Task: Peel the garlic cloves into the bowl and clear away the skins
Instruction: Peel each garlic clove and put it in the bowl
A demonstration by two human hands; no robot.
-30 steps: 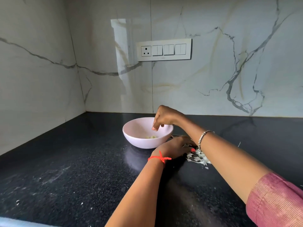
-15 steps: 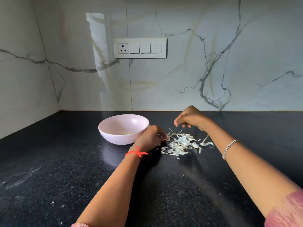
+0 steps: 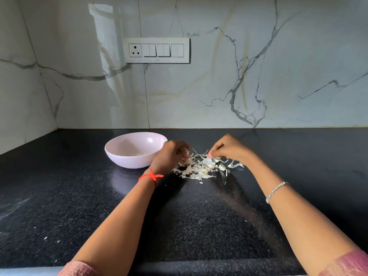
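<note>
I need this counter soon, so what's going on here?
A person is peeling garlic on the black counter. The left hand pinches at the left edge of a pile of garlic skins, the right hand at its far side. The pink bowl beside the left hand holds a few peeled cloves. The skins are not yet cleared.

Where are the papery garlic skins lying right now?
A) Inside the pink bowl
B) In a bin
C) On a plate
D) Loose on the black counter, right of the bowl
D: the garlic skins lie scattered on the black counter, right of the pink bowl, between the left hand and the right hand.
</note>
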